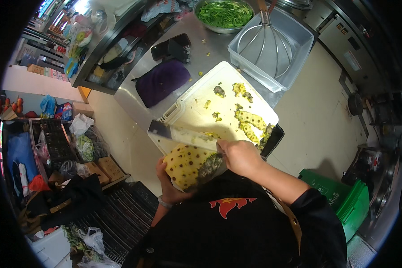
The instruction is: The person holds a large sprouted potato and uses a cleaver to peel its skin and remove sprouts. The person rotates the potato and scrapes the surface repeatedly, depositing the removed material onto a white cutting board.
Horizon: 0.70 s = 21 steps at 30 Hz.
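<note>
A partly peeled pineapple [186, 164] rests in my left hand [169, 187], which cups it from its left side and below. Its flesh is yellow with dark eyes, and a strip of rough green-grey rind is left on the right side. My right hand [243, 158] is closed around the handle of a broad kitchen knife [191, 136]; the handle is mostly hidden. The blade lies across the pineapple's upper edge, in front of the cutting board, and looks blurred. On the white cutting board [191, 100] lie cut strips of peel [251, 119] and small scraps [219, 91].
The steel table [127, 97] also bears a purple cloth [164, 80], a phone [181, 40], a bowl of cut greens [224, 15] and a clear plastic tub [288, 80] with a wire strainer [268, 43] in it. A green bin [345, 201] stands on the right; a black slatted mat [130, 214] lies on the left.
</note>
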Motion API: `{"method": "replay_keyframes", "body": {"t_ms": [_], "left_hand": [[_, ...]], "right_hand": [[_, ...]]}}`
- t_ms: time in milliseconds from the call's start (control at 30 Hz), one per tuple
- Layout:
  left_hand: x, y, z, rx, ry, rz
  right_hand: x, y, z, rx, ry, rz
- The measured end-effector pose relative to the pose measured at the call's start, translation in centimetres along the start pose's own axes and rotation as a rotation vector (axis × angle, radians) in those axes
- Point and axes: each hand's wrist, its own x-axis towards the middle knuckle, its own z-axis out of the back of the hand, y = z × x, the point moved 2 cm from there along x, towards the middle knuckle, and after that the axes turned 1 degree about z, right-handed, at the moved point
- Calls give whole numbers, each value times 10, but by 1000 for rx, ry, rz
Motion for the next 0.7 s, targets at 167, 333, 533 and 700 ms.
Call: {"method": "replay_keyframes", "body": {"t_ms": [167,333,533,700], "left_hand": [[-1,-12,-8,58,-44,-54],[1,-13,-10,111,-56,-60],[-7,-5,-12,97,-86,-67],[-12,2,-9,60,-64,-71]], "right_hand": [[-3,1,-5,-92,106,-31],[-27,-46,-9,-166,278,-319],[-14,-19,1,74,-7,-129],[-13,-10,-6,55,20,-71]]}}
